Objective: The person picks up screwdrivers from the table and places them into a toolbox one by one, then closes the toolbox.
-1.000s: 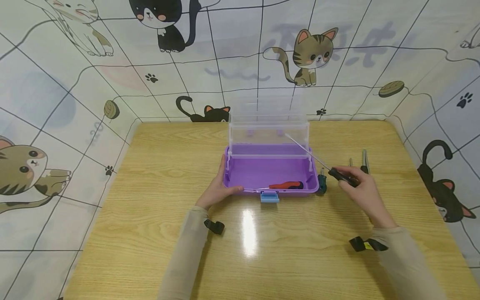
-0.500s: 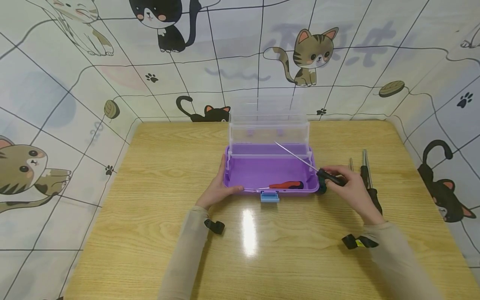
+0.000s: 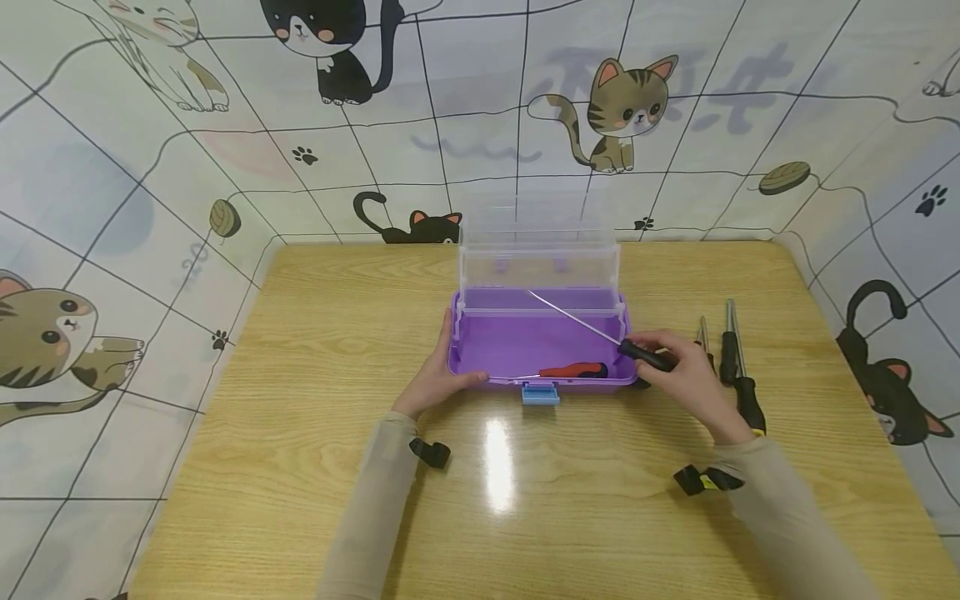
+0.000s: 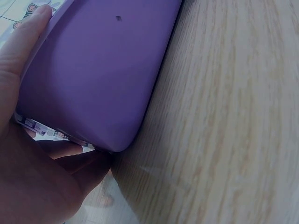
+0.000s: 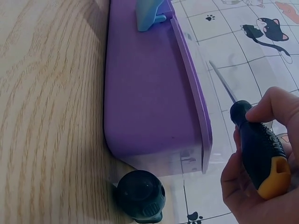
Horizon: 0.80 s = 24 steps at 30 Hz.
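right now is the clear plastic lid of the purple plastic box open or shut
Open: the clear lid stands raised at the back of the purple box, leaving the red-and-black screwdriver inside uncovered.

a wooden table [image 3: 300, 417] with a bright streak of reflected light [image 3: 498, 467]; behind it and at both sides, a white backdrop [image 3: 480, 75] printed with black grid lines, cartoon cats [image 3: 626, 96], paw prints [image 3: 304, 157] and greenish balls of yarn [image 3: 784, 178].

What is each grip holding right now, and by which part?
Right grip: a screwdriver, by its dark handle. Left grip: the purple box, by its left end.
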Each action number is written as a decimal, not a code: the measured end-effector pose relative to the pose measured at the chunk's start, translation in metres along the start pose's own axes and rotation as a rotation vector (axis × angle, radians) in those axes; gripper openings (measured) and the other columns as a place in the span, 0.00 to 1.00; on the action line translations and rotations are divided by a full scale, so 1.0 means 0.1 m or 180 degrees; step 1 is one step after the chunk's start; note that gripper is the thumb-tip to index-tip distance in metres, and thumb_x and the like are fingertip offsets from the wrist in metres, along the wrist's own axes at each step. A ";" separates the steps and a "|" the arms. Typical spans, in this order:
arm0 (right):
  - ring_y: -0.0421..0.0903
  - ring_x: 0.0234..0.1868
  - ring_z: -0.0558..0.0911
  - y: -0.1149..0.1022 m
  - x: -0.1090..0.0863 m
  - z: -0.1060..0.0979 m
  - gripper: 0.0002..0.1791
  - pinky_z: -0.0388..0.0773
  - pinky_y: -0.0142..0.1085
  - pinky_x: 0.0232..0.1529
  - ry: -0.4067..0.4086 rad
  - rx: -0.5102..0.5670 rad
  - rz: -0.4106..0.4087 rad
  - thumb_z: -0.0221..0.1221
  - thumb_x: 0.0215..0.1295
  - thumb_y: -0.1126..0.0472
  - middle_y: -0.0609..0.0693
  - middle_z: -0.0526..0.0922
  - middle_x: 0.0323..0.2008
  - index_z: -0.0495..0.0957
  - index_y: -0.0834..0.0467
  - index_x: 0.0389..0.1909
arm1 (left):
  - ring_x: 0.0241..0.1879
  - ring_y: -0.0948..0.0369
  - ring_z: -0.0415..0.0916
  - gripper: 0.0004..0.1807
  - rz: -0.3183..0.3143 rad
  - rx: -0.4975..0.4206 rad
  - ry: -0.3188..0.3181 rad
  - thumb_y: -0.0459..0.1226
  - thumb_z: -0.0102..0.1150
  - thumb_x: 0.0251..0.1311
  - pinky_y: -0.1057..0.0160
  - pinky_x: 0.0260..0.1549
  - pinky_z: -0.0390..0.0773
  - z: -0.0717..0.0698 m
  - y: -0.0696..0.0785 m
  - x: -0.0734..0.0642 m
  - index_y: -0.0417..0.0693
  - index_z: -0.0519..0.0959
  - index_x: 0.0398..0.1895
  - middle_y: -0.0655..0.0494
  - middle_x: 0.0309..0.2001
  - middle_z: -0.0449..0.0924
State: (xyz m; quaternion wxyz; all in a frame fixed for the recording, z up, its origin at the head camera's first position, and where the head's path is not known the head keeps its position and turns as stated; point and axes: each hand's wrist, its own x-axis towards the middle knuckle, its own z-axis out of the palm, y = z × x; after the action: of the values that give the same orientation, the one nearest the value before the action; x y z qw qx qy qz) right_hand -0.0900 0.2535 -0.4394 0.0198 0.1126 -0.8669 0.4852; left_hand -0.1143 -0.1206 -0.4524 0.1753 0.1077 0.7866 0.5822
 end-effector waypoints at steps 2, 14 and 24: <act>0.40 0.30 0.76 -0.01 0.01 0.01 0.20 0.73 0.27 0.27 -0.0037 0.0030 -0.0015 0.62 0.58 0.72 0.55 0.78 0.40 0.79 0.63 0.53 | 0.73 0.46 0.36 0.67 0.0002 0.0006 -0.0003 0.35 0.71 0.52 0.50 0.69 0.43 0.00 0.00 0.00 0.53 0.23 0.75 0.47 0.76 0.27; 0.43 0.31 0.76 -0.05 0.10 0.07 0.19 0.72 0.31 0.26 -0.0245 0.0036 -0.0006 0.62 0.58 0.72 0.57 0.81 0.44 0.80 0.62 0.52 | 0.73 0.45 0.36 0.67 -0.0015 0.0016 0.0001 0.36 0.72 0.52 0.49 0.69 0.43 0.00 -0.01 0.01 0.55 0.23 0.75 0.46 0.76 0.26; 0.46 0.38 0.77 -0.09 0.16 0.16 0.19 0.75 0.29 0.31 -0.0367 0.0077 0.0046 0.63 0.59 0.70 0.60 0.80 0.49 0.80 0.62 0.53 | 0.73 0.46 0.36 0.67 -0.0058 -0.0053 0.0021 0.36 0.72 0.51 0.50 0.69 0.43 0.00 -0.02 0.01 0.59 0.24 0.76 0.49 0.76 0.27</act>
State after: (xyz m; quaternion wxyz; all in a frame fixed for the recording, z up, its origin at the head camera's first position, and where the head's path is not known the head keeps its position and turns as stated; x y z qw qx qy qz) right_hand -0.1025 0.2328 -0.4377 -0.0351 0.1343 -0.8615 0.4884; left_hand -0.1148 -0.1209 -0.4548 0.1789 0.0971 0.7832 0.5875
